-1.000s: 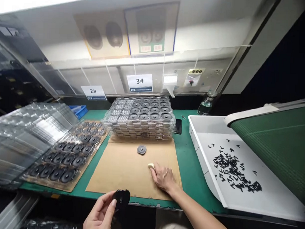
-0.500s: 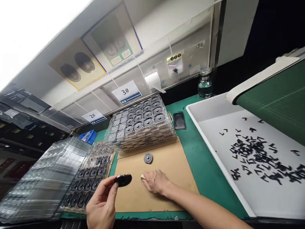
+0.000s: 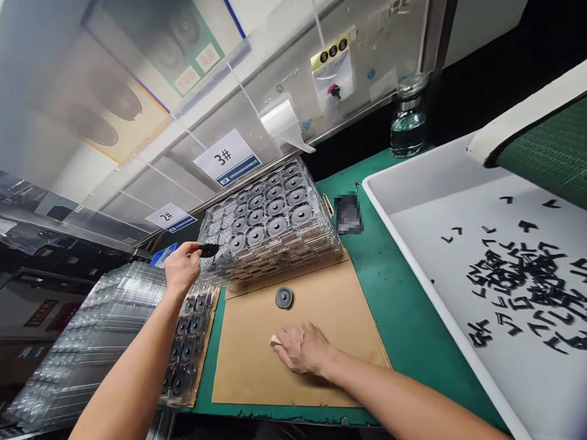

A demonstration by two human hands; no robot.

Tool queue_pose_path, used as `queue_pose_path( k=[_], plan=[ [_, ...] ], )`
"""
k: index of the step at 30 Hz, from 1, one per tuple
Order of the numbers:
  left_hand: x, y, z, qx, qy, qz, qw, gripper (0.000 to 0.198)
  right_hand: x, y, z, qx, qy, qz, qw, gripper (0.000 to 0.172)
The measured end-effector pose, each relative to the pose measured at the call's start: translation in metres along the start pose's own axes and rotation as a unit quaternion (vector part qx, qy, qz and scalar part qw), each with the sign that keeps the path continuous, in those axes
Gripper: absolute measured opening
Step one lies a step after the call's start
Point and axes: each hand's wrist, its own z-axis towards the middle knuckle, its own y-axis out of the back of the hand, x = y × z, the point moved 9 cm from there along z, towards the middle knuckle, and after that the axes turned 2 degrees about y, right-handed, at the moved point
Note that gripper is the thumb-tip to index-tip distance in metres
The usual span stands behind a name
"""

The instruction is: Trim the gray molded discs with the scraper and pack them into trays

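Observation:
My left hand (image 3: pixel 182 267) is stretched out to the far left and pinches a small black oval part (image 3: pixel 208 250), held over the far end of the flat tray of black parts (image 3: pixel 185 351). My right hand (image 3: pixel 299 347) rests knuckles up on the brown cardboard sheet (image 3: pixel 338 324), fingers curled round a small pale piece (image 3: pixel 274 340) that shows at its fingertips. A round grey disc (image 3: pixel 284 297) lies on the cardboard just beyond that hand. Behind it stands a stack of clear trays (image 3: pixel 274 222) holding round grey parts.
A pile of empty clear trays (image 3: pixel 84 338) lies at the left. A white tray (image 3: pixel 420 186) with several small black bent pieces (image 3: pixel 523 273) fills the right, beside a green conveyor belt (image 3: pixel 565 152). A glass bottle (image 3: pixel 407 118) stands at the back on the green mat (image 3: pixel 401 301).
My left hand has carried the black oval part from near my body out and away to the far left, over the flat tray. The view has swung left and tilted. My right hand stays on the cardboard.

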Motion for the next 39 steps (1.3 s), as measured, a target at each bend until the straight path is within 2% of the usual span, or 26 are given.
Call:
queue_pose_path(
  k=[3, 5, 7, 10, 13, 15, 18, 20, 23, 25, 27, 29, 31, 34, 36, 37, 39],
  plan=[
    [-0.002, -0.022, 0.008, 0.034, -0.015, 0.005, 0.999, 0.021, -0.001, 0.001, 0.001, 0.005, -0.001, 0.007, 1.0, 0.028],
    [-0.005, -0.023, 0.006, 0.027, -0.028, -0.002, 0.999, 0.027, -0.002, 0.002, 0.002, 0.009, -0.002, 0.01, 1.0, 0.029],
    [-0.009, -0.015, -0.002, -0.005, -0.037, -0.016, 0.999, 0.035, -0.002, 0.002, 0.003, 0.011, -0.001, 0.011, 1.0, 0.03],
    [-0.011, -0.006, -0.032, -0.053, -0.038, -0.047, 0.997, 0.04, -0.003, 0.003, 0.004, 0.01, 0.0, 0.016, 1.0, 0.03],
    [-0.011, -0.02, -0.082, -0.046, -0.034, -0.084, 0.995, 0.046, -0.005, 0.003, 0.005, 0.009, -0.001, 0.025, 1.0, 0.03],
    [-0.015, -0.044, -0.117, 0.003, -0.043, -0.098, 0.994, 0.048, -0.006, 0.003, 0.005, 0.011, -0.004, 0.031, 0.999, 0.03],
    [-0.034, -0.094, -0.16, 0.158, -0.092, -0.104, 0.978, 0.045, -0.007, 0.004, 0.004, 0.015, -0.005, 0.037, 0.999, 0.032],
    [-0.05, -0.12, -0.178, 0.256, -0.131, -0.098, 0.953, 0.055, -0.008, 0.005, 0.004, 0.014, -0.004, 0.038, 0.999, 0.032],
    [-0.073, -0.143, -0.187, 0.347, -0.172, -0.071, 0.919, 0.065, -0.008, 0.006, 0.004, 0.007, -0.008, 0.039, 0.999, 0.033],
    [-0.083, -0.152, -0.188, 0.38, -0.183, -0.046, 0.906, 0.061, -0.009, 0.007, 0.005, 0.002, -0.013, 0.044, 0.999, 0.033],
    [-0.089, -0.158, -0.187, 0.389, -0.177, -0.025, 0.904, 0.052, -0.01, 0.007, 0.005, -0.002, -0.019, 0.048, 0.999, 0.033],
    [-0.09, -0.158, -0.185, 0.376, -0.15, -0.024, 0.914, 0.032, -0.014, 0.006, 0.005, -0.001, -0.027, 0.047, 0.999, 0.036],
    [-0.083, -0.15, -0.186, 0.34, -0.1, -0.052, 0.934, 0.012, -0.018, 0.003, 0.003, 0.007, -0.032, 0.034, 0.999, 0.038],
    [-0.049, -0.117, -0.2, 0.246, 0.023, -0.127, 0.961, 0.014, -0.017, -0.004, -0.002, 0.027, -0.02, -0.001, 0.999, 0.041],
    [-0.014, -0.085, -0.23, 0.177, 0.123, -0.176, 0.96, 0.021, -0.011, -0.011, -0.006, 0.039, 0.002, -0.027, 0.999, 0.043],
    [0.005, -0.069, -0.253, 0.15, 0.173, -0.198, 0.953, 0.025, -0.009, -0.014, -0.009, 0.042, 0.014, -0.04, 0.998, 0.041],
    [0.039, -0.046, -0.315, 0.116, 0.268, -0.236, 0.927, 0.029, -0.011, -0.02, -0.011, 0.043, 0.03, -0.064, 0.997, 0.041]
  ],
)
